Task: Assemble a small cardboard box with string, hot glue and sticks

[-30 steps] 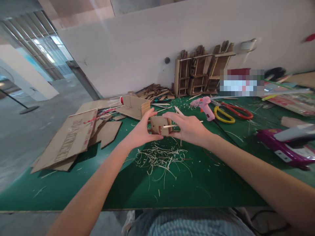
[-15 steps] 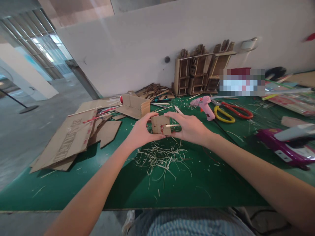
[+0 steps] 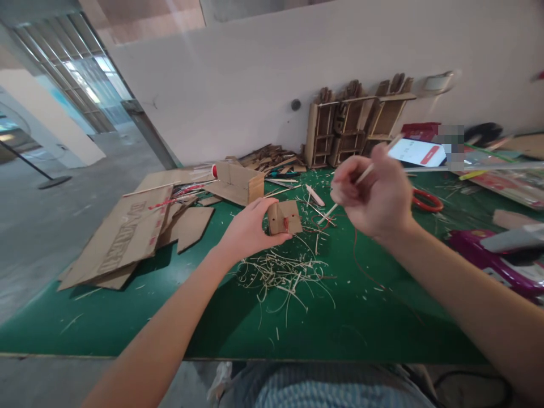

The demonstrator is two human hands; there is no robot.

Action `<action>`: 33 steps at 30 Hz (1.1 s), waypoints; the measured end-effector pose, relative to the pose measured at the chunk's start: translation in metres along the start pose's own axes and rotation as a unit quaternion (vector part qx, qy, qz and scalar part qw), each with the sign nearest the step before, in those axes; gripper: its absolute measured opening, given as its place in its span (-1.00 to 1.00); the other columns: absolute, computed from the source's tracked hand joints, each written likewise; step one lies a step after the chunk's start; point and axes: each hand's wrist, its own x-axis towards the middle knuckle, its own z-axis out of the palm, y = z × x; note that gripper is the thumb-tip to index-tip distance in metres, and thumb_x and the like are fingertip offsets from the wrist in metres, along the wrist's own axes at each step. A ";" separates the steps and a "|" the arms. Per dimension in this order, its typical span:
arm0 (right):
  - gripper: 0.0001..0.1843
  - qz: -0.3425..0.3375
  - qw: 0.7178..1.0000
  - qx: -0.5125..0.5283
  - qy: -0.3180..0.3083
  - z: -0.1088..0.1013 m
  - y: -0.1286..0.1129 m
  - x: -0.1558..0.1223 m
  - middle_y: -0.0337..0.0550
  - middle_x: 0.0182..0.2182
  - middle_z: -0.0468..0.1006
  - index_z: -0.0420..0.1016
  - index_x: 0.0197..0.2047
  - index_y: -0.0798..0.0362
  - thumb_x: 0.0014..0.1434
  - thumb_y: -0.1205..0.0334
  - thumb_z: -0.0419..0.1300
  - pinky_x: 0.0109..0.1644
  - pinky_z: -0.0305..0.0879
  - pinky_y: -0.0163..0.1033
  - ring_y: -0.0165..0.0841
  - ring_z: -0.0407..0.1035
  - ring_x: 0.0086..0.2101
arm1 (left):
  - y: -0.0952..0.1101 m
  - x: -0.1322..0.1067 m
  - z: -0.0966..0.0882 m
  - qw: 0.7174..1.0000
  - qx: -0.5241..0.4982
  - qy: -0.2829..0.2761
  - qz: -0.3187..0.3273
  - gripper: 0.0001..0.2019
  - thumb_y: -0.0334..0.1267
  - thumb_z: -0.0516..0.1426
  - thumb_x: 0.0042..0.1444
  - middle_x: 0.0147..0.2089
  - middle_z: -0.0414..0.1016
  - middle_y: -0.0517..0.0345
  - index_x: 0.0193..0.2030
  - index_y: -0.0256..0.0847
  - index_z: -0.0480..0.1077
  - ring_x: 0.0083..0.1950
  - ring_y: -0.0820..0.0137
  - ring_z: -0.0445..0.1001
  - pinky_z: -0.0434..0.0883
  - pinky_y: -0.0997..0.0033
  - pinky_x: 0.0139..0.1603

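My left hand [image 3: 249,229] is closed on a small cardboard piece [image 3: 284,217] with holes and a red mark, held just above the green table [image 3: 127,317]. My right hand [image 3: 376,195] is raised to the right of it, fingers pinched on a thin wooden stick [image 3: 365,173] that slants from lower left to upper right. The stick is apart from the cardboard piece. A heap of thin pale wood shavings [image 3: 283,275] lies on the table below both hands.
Flattened cardboard sheets [image 3: 123,238] and a cardboard box [image 3: 238,182] lie at the left. Cardboard shelf models [image 3: 352,124] lean on the back wall. Red-handled scissors [image 3: 425,200], a phone [image 3: 414,152] and a purple tool [image 3: 497,252] are at the right.
My right hand pulled the stick away from the cardboard piece and rose up and to the right. The left hand kept hold of the piece.
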 end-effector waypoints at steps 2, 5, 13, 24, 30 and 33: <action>-0.39 0.049 0.995 0.085 0.003 0.007 -0.019 0.004 -0.32 -0.75 -0.03 0.43 -0.58 -0.01 0.29 -0.13 -0.17 -0.61 -0.19 -0.25 -0.50 -0.10 -0.69 | 0.001 -0.001 -0.005 0.999 -0.024 -0.030 -0.014 -0.25 0.16 0.22 -0.05 0.23 0.32 -0.09 0.23 -0.13 0.18 0.17 0.03 0.35 0.38 0.04 0.06; -0.34 0.078 0.988 0.127 0.024 0.017 -0.040 0.007 -0.31 -0.76 -0.04 0.36 -0.64 -0.01 0.30 -0.11 -0.25 -0.61 -0.22 -0.22 -0.52 -0.13 -0.70 | 0.001 -0.003 -0.011 0.994 -0.080 -0.067 -0.038 -0.22 0.19 0.21 -0.04 0.25 0.29 -0.08 0.27 -0.11 0.16 0.15 0.04 0.36 0.42 0.10 0.00; -0.35 0.054 0.991 0.119 -0.005 0.042 -0.038 0.011 -0.31 -0.78 -0.06 0.26 -0.72 0.02 0.16 -0.29 0.02 -0.61 -0.28 -0.24 -0.50 -0.18 -0.71 | 0.004 -0.002 -0.011 0.989 -0.096 -0.106 -0.033 -0.28 0.14 0.23 -0.08 0.16 0.37 -0.03 0.20 -0.12 0.25 0.09 0.09 0.39 0.39 0.10 0.02; -0.32 0.073 0.992 0.101 -0.010 0.048 -0.025 0.023 -0.34 -0.76 -0.09 0.28 -0.69 0.00 0.07 -0.43 0.01 -0.60 -0.35 -0.24 -0.48 -0.27 -0.70 | 0.007 0.000 -0.008 0.978 -0.146 -0.137 -0.058 -0.32 0.13 0.22 -0.04 0.12 0.38 -0.02 0.19 -0.10 0.24 0.01 0.15 0.42 0.41 0.14 -0.06; -0.32 0.067 0.990 0.115 -0.044 0.054 -0.021 0.028 -0.38 -0.77 -0.10 0.31 -0.67 0.04 0.12 -0.40 0.01 -0.61 -0.38 -0.27 -0.52 -0.27 -0.70 | 0.007 -0.002 -0.008 0.980 -0.138 -0.132 -0.055 -0.29 0.12 0.21 -0.03 0.14 0.36 -0.04 0.23 -0.12 0.20 0.06 0.13 0.40 0.40 0.11 0.00; -0.32 0.063 0.992 0.093 -0.063 0.057 -0.020 0.030 -0.38 -0.76 -0.09 0.32 -0.65 0.05 0.13 -0.38 0.00 -0.62 -0.37 -0.26 -0.54 -0.28 -0.70 | 0.008 -0.002 -0.006 0.986 -0.120 -0.107 -0.039 -0.32 0.10 0.21 -0.02 0.15 0.35 -0.05 0.21 -0.13 0.22 0.09 0.11 0.38 0.37 0.07 0.06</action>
